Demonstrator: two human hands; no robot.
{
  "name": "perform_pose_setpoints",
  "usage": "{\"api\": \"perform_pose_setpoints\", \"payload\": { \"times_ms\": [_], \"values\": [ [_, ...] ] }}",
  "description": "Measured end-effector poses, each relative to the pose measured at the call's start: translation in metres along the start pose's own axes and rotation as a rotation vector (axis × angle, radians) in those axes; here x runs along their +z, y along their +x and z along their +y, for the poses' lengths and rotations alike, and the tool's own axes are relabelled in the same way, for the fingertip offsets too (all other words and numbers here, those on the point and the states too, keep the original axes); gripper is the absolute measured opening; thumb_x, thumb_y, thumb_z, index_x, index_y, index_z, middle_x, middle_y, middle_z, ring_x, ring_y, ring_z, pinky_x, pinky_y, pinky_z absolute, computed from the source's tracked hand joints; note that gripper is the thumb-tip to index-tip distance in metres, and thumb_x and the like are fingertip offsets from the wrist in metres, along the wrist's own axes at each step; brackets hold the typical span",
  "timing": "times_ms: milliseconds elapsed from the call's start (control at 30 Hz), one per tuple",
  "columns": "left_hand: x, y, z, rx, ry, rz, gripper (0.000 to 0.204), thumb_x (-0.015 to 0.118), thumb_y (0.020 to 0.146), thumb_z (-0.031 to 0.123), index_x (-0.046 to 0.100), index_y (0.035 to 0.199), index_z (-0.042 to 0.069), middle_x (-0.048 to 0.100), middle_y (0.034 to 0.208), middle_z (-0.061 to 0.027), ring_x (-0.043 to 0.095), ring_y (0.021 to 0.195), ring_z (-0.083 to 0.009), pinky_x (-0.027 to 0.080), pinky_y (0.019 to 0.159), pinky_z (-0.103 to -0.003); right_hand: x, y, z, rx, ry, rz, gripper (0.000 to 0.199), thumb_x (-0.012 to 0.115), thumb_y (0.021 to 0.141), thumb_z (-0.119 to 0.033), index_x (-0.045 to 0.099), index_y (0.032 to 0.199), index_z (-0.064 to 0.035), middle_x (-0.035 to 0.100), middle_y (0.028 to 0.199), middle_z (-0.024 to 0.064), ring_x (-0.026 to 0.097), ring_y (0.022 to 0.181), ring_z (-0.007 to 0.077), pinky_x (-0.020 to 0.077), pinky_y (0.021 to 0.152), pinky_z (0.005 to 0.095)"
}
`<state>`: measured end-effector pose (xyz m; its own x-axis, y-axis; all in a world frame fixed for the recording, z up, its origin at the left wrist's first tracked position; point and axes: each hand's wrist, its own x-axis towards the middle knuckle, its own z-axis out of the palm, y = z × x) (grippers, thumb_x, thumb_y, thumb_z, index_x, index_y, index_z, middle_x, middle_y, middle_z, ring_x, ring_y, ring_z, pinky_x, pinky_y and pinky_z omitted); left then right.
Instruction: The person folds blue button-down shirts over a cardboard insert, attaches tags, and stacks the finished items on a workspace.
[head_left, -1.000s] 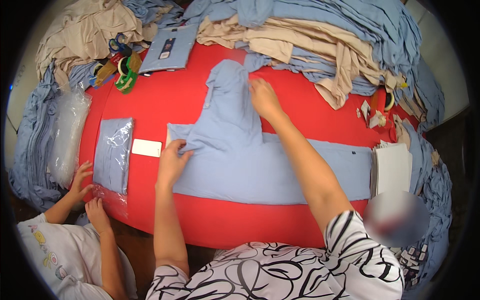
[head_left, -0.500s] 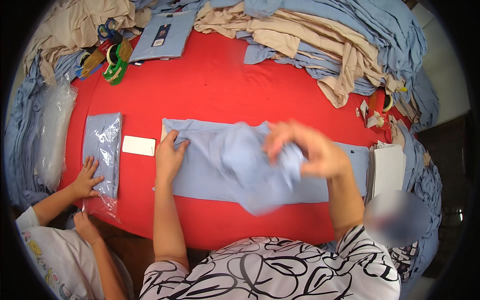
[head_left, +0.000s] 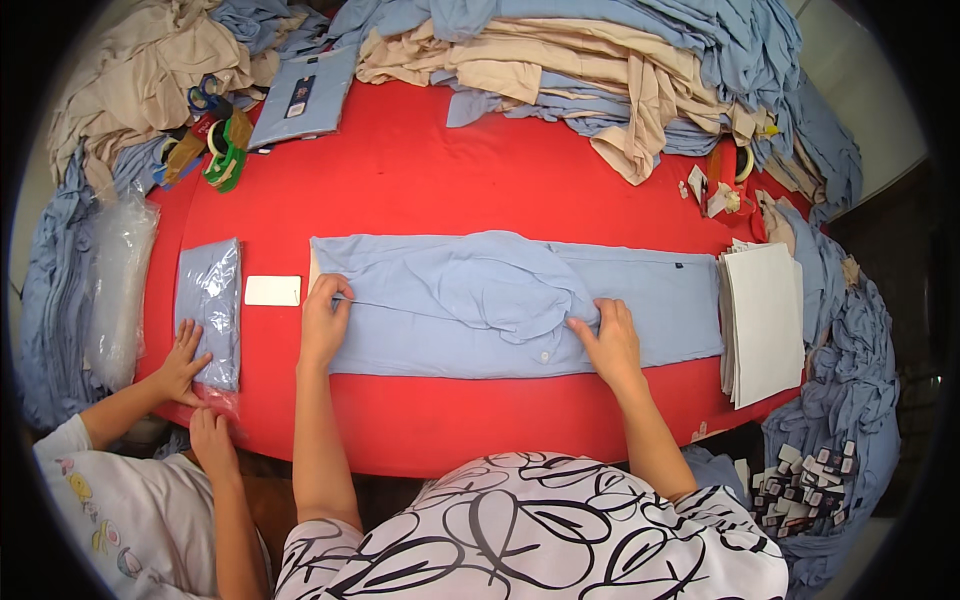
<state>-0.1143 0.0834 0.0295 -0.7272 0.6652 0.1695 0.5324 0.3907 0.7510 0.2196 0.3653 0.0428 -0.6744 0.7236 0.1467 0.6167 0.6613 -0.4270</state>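
A light blue shirt (head_left: 430,340) lies folded into a long strip across the table, with a loose bunched layer (head_left: 505,285) on top and a small button near its lower edge. My left hand (head_left: 324,318) grips the cloth at the strip's left end, fingers curled and thumb toward the fabric. At the right side of the bunched layer, my right hand (head_left: 612,345) pinches the cloth between thumb and fingers. A white card (head_left: 272,290) rests just left of the shirt.
Beside me, a co-worker's hands (head_left: 182,365) handle a bagged blue shirt (head_left: 212,285). Clear bags (head_left: 125,290) lie farther left. White sheets (head_left: 762,325) are stacked at right. A green tape dispenser (head_left: 225,165), another packed shirt (head_left: 300,98) and garment piles (head_left: 600,50) line the far side.
My right hand has come down from above the shirt, and the lifted, blurred cloth now lies on the strip. My left hand stays at the left end. The co-worker's lower hand moved toward the bag.
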Motion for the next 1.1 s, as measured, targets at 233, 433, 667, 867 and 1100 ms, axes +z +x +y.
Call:
{"api": "perform_pose_setpoints", "payload": {
  "times_ms": [233, 433, 667, 867, 1100],
  "values": [
    [0.003, -0.001, 0.005, -0.068, -0.142, 0.113, 0.035, 0.045, 0.071, -0.020, 0.058, 0.096, -0.001, 0.061, 0.110, -0.0101, 0.060, 0.111, -0.0247, 0.046, 0.096, -0.032, -0.038, 0.014, 0.013, 0.223, 1.375, -0.492, 0.030, 0.065, 0.083, 0.003, 0.055, 0.110, -0.0035, 0.061, 0.103, 0.0036, 0.059, 0.093, 0.0111, 0.0475, 0.085, 0.0267],
    [0.005, -0.001, -0.008, 0.015, -0.189, 0.168, 0.036, 0.041, 0.067, -0.021, 0.060, 0.089, 0.000, 0.060, 0.111, -0.0095, 0.059, 0.106, -0.0255, 0.045, 0.095, -0.030, -0.016, 0.016, 0.040, 0.247, 1.033, -0.361, 0.036, 0.060, 0.085, 0.006, 0.053, 0.120, -0.0012, 0.061, 0.108, 0.0088, 0.058, 0.108, 0.0209, 0.0442, 0.097, 0.0358],
    [-0.002, 0.002, 0.035, 0.109, 0.175, -0.040, 0.033, 0.047, 0.070, -0.010, 0.069, 0.092, 0.003, 0.057, 0.126, -0.0115, 0.053, 0.115, -0.0317, 0.044, 0.100, -0.039, -0.017, 0.013, 0.026, -0.020, 0.160, 0.078, 0.037, 0.059, 0.084, 0.006, 0.059, 0.120, -0.0046, 0.059, 0.113, 0.0124, 0.057, 0.108, 0.0284, 0.0468, 0.092, 0.0359],
    [0.065, 0.002, 0.103, 0.359, 0.262, -0.039, 0.041, 0.069, 0.087, 0.023, 0.064, 0.127, 0.011, 0.051, 0.139, -0.0131, 0.042, 0.130, -0.0373, 0.036, 0.108, -0.049, -0.027, 0.008, 0.056, -0.040, -0.028, 0.221, 0.031, 0.053, 0.087, 0.007, 0.064, 0.114, -0.0034, 0.060, 0.116, 0.0168, 0.055, 0.109, 0.0355, 0.0456, 0.096, 0.0412],
    [0.127, 0.021, 0.138, 0.494, 0.414, -0.018, 0.039, 0.066, 0.086, 0.015, 0.064, 0.124, 0.006, 0.053, 0.136, -0.0185, 0.044, 0.131, -0.0384, 0.036, 0.109, -0.051, -0.061, 0.013, 0.199, 0.301, -0.357, 0.510, 0.034, 0.048, 0.089, 0.005, 0.063, 0.119, 0.0009, 0.061, 0.121, 0.0210, 0.057, 0.111, 0.0401, 0.0456, 0.098, 0.0449]
  ]
}}
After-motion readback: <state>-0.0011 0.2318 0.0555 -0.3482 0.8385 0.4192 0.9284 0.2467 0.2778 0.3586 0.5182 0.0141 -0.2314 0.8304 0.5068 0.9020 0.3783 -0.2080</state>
